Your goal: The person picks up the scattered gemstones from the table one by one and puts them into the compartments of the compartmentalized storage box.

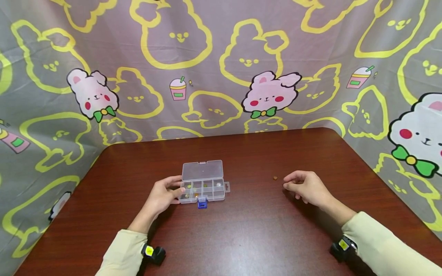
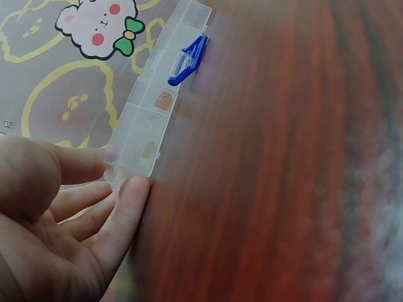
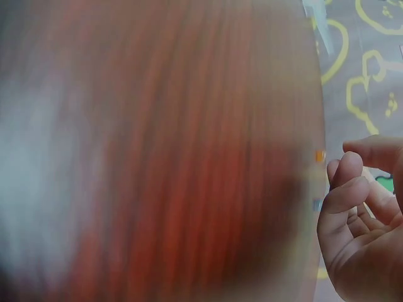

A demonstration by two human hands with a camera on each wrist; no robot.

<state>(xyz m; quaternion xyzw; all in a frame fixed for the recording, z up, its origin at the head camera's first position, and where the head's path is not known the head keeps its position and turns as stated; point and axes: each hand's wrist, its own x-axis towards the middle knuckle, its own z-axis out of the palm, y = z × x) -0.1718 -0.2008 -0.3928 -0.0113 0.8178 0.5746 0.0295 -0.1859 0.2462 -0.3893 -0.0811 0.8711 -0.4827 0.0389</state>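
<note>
My left hand (image 1: pixel 163 194) grips the left end of a clear plastic compartment box (image 1: pixel 217 193), whose lid (image 1: pixel 202 171) stands raised at the back. Small yellowish, orange and pale pieces lie in several compartments. The left wrist view shows fingers and thumb on both sides of the box end (image 2: pixel 129 148), with an orange piece (image 2: pixel 164 100) inside. To the right, my right hand (image 1: pixel 308 187) hovers over the table with bent fingers and nothing visible between them. Just left of its fingertips, apart from them, lies a small amber bead (image 1: pixel 275 177), also orange in the right wrist view (image 3: pixel 320 155).
A blue latch (image 1: pixel 202 204) hangs at the box's front, and a clear hanging tab (image 1: pixel 226 187) juts from its right end. The brown table (image 1: pixel 255 230) meets a patterned cloth (image 1: pixel 221 76) behind. A tiny bluish-grey spot (image 3: pixel 317 204) beside the right hand is too blurred to identify.
</note>
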